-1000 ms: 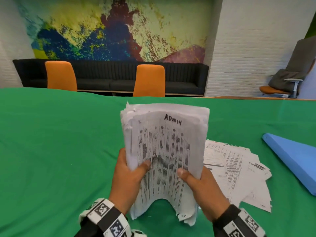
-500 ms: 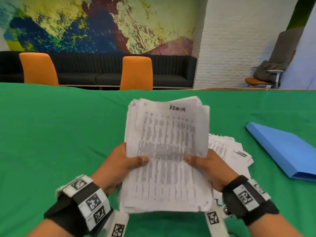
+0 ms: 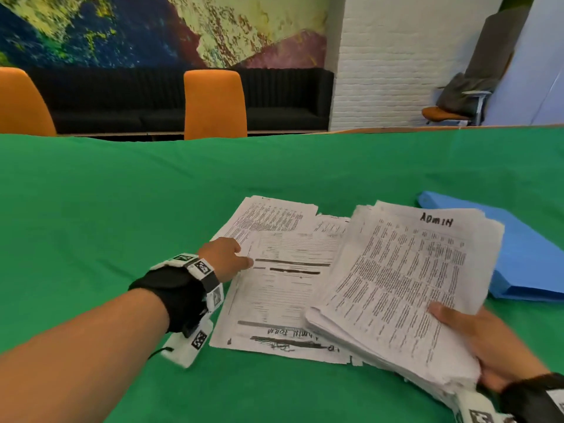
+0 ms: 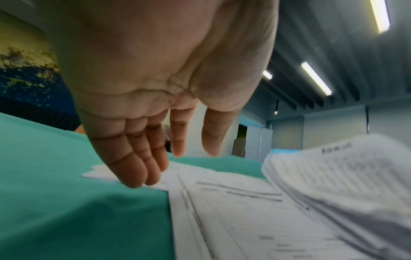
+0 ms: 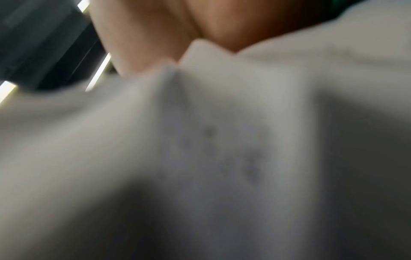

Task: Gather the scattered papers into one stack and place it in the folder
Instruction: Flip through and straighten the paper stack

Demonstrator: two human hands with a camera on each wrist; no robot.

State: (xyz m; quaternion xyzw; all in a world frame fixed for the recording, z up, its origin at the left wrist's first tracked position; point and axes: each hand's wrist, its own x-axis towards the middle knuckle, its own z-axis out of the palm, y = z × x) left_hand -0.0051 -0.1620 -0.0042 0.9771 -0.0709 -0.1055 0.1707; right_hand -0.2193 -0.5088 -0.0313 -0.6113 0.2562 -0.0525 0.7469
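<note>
A thick stack of printed papers (image 3: 403, 288) with "ADMIN" written on its top sheet is gripped at its near right corner by my right hand (image 3: 476, 334), thumb on top. It lies low and tilted over loose sheets (image 3: 283, 285) spread flat on the green table. My left hand (image 3: 225, 257) reaches out with straight fingers over the left edge of those sheets; in the left wrist view its fingertips (image 4: 138, 177) meet the paper edge (image 4: 100, 173). A closed blue folder (image 3: 525, 254) lies at the right, behind the stack. The right wrist view shows only blurred paper (image 5: 222, 140).
The table is covered with a green cloth (image 3: 122, 209). Orange chairs (image 3: 215, 103) and a black sofa (image 3: 287, 96) stand beyond its far edge, and an office chair (image 3: 457, 102) sits at the back right.
The left hand let go of the stack and reached to the loose sheets. The right hand alone lowered the stack to the right, over those sheets near the folder.
</note>
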